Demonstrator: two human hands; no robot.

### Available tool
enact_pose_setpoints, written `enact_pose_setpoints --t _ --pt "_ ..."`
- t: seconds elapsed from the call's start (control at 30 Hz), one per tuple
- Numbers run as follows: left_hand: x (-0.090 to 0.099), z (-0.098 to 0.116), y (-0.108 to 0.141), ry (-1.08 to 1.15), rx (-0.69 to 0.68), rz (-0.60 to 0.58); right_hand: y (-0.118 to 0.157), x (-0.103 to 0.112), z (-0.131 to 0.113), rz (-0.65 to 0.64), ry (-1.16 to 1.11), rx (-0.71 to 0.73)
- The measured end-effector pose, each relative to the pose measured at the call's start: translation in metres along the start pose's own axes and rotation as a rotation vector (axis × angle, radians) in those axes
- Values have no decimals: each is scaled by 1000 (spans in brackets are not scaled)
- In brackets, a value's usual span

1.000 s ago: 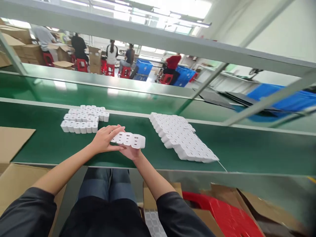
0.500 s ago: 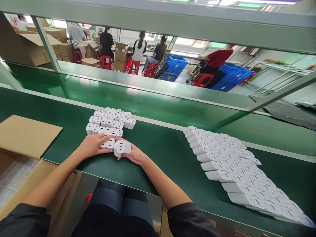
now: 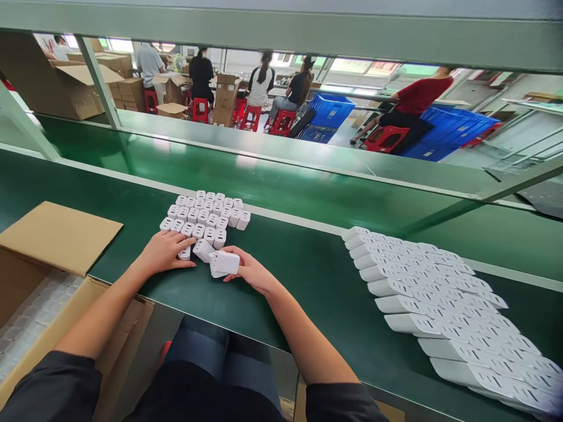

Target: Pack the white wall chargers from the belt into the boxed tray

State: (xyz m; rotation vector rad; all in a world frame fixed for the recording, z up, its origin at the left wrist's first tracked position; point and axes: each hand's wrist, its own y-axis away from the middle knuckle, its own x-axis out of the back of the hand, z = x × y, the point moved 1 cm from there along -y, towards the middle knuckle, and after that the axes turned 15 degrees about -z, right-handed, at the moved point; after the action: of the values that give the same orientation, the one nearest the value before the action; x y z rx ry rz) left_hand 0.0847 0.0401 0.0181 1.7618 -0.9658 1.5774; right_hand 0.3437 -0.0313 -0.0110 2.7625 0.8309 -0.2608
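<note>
Several white plug adapters (image 3: 193, 214) stand in close rows on the dark green work surface (image 3: 281, 275). My left hand (image 3: 165, 252) is at the near left of this group, its fingers curved over a white adapter (image 3: 184, 254) at the front. In my right hand (image 3: 248, 271) are white adapters (image 3: 226, 263), at least two, held between thumb and fingers. One tilted adapter (image 3: 203, 250) leans between the hands, apart from my left fingertips.
A large slanted block of white adapters (image 3: 431, 293) covers the right side. Flat cardboard (image 3: 61, 234) lies at the left, above an open carton (image 3: 48, 346). A metal frame post (image 3: 99, 82) rises behind. People sit on red stools in the background, near blue crates (image 3: 329, 111).
The view has shifted slightly. My hands are farther apart. The adapters in my right hand have turned, and one adapter between the hands now tilts away from my left hand.
</note>
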Motion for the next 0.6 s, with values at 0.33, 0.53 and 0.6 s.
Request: enact_pose_setpoints --t 0.33,0.53,0.6 --pt "1 23 -4 -78 -25 124 9 15 -13 78 164 44" --pt "2 34 -13 6 52 -68 9 19 -10 73 205 79" --pt "8 33 -13 25 37 -62 8 21 -8 66 212 84"
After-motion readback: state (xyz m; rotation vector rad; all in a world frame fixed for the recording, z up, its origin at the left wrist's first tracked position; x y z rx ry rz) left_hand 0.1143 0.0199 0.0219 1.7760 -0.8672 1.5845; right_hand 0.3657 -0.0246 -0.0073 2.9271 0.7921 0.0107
